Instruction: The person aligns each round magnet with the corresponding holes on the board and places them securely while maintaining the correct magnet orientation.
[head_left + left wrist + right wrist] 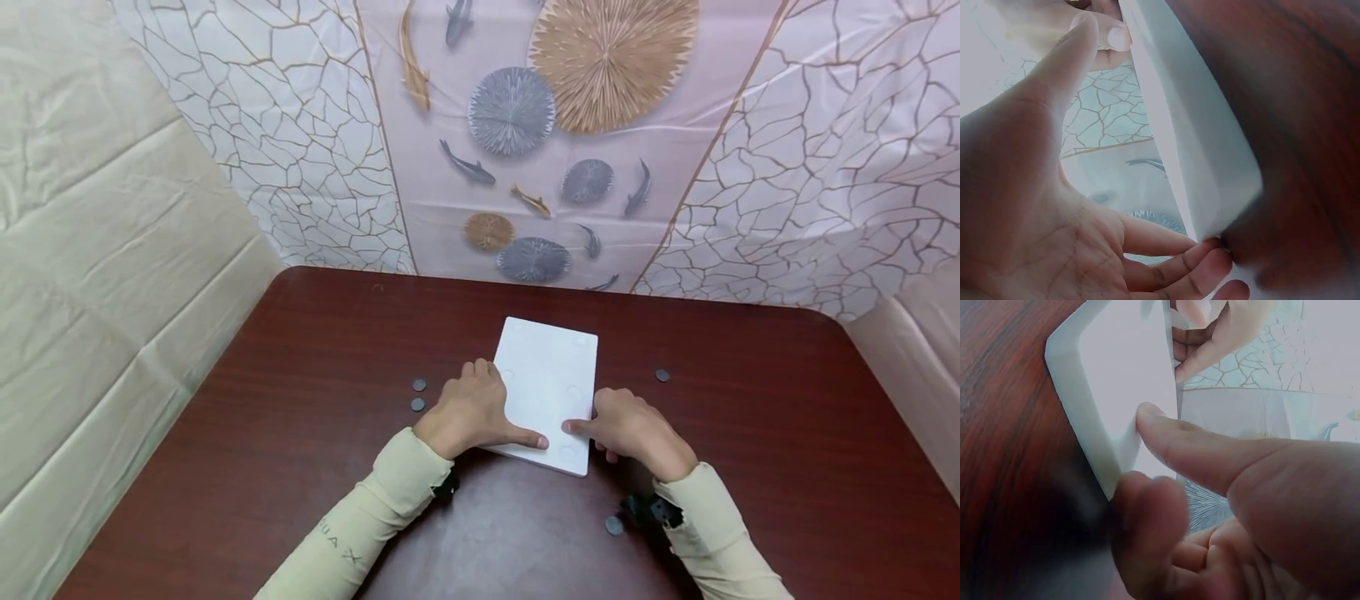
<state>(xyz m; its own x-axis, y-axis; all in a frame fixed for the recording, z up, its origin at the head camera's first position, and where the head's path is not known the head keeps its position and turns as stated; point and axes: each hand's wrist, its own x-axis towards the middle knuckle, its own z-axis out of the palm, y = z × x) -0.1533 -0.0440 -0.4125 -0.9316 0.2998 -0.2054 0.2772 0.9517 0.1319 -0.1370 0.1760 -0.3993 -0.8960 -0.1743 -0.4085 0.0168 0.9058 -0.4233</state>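
A flat white rectangular block [543, 358] with faint round marks on its top lies at the middle of the table. My left hand [474, 404] holds its left side, the thumb stretched across the top near the front edge and the fingers along the side. In the left wrist view those fingertips touch the block's edge [1210, 150]. At the right side my right hand [630, 425] pinches the block, thumb on top and curled index finger at the edge. The block's underside is hidden.
Two small grey discs [418, 405] lie left of my left hand. Another grey disc [662, 375] is beyond my right hand, and one more disc [614, 526] sits beside my right wrist. A patterned cloth [510, 208] hangs behind the dark red-brown table [337, 333].
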